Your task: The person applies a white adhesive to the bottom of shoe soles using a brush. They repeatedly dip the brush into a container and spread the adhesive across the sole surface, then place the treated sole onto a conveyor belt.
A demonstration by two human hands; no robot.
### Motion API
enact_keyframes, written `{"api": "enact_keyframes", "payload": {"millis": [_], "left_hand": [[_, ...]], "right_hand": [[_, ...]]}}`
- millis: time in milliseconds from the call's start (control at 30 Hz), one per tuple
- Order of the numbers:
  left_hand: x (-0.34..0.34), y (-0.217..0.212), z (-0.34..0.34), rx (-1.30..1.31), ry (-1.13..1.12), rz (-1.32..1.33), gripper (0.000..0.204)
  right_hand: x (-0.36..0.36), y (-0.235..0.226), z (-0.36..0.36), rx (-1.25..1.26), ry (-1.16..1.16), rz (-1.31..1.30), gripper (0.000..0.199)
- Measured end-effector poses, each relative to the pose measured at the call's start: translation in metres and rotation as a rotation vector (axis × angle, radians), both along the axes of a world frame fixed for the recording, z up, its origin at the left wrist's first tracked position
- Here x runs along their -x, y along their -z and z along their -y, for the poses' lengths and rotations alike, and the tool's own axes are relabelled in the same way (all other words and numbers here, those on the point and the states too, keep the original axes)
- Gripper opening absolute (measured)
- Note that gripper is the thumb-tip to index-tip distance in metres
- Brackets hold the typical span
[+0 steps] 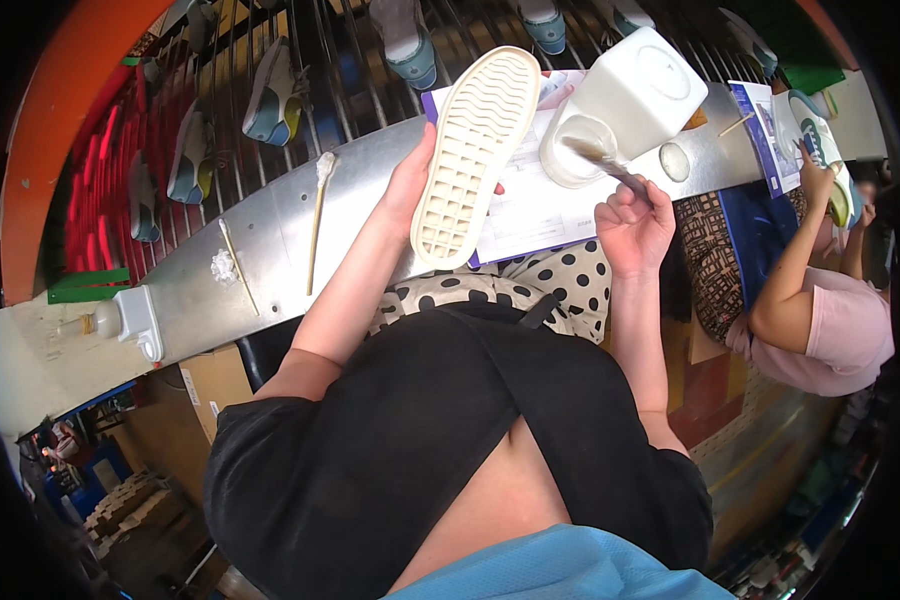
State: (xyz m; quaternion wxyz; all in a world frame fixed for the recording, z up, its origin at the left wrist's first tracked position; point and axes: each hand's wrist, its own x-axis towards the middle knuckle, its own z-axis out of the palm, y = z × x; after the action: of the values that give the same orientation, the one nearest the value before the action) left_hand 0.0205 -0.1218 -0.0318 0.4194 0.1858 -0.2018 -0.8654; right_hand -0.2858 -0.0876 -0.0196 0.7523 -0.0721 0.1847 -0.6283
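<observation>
A cream shoe sole [478, 150] with a grid and wavy ribs stands tilted over the worktable. My left hand [410, 180] grips it along its left edge, with a fingertip showing at the other side. In my right hand [635, 228] is a brush [625, 178], pinched by its dark handle. Its blurred bristle end reaches into the mouth of a white cup [562, 172]; the tip is hard to make out. Just behind the cup is a large white plastic jug [642, 92]. Printed sheets [515, 222] lie beneath the sole and cup.
A cotton-tipped stick [317, 225] and a thinner one [238, 268] beside a white wad lie left on the metal table [370, 150]. A small round lid [674, 162] is right of the cup. Shoes [275, 95] stand on the rack behind. A co-worker [820, 310] handles a shoe [820, 150] at right.
</observation>
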Motion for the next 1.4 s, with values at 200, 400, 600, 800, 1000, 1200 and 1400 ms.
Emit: {"api": "enact_keyframes", "payload": {"millis": [200,400,600,800,1000,1200,1400], "left_hand": [[0.005,-0.012,-0.006,-0.081,0.005,-0.110,0.073],[0.008,-0.019,-0.015,-0.002,0.094,-0.092,0.074],[0.009,-0.019,-0.025,0.031,0.085,-0.085,0.074],[0.005,-0.016,-0.032,0.085,0.093,-0.063,0.075],[0.008,-0.014,-0.035,0.108,0.022,0.066,0.075],[0.008,-0.023,-0.024,0.083,0.039,-0.007,0.073],[-0.011,-0.025,0.001,0.005,-0.093,-0.071,0.075]], "right_hand": [[-0.052,-0.038,-0.008,0.447,-0.146,-0.642,0.012],[-0.074,-0.049,0.004,0.606,0.048,-0.979,0.010],[-0.068,-0.055,0.034,0.603,0.312,-1.061,0.009],[-0.064,-0.062,0.043,0.634,0.576,-1.358,0.009],[-0.072,-0.075,0.035,0.569,0.574,-1.354,0.009],[-0.079,-0.074,0.033,0.573,0.173,-1.002,0.007],[-0.108,-0.060,-0.006,0.986,0.048,-1.184,0.008]]}}
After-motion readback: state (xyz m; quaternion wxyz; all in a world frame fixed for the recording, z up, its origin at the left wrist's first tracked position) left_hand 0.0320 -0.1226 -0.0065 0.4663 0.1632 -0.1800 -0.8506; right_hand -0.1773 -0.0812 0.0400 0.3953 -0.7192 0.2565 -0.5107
